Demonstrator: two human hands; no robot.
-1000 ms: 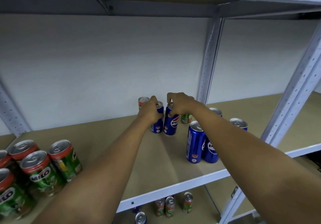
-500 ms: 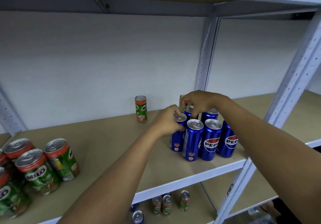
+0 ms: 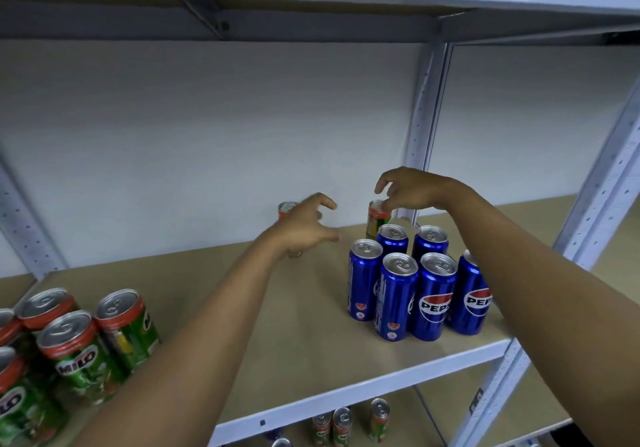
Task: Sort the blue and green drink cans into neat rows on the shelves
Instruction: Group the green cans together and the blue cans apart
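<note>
6 glossy blue cans (image 3: 398, 294) on matte shelf (image 3: 311, 335).

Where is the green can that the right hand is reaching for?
In the head view, the green can stands upright at the back of the shelf, right of middle, just behind the blue cans, with the right hand over its top.

Both forearms bare, no sleeves. Left hand (image 3: 304, 228) and right hand (image 3: 412, 192): no gloves, no watch.
</note>
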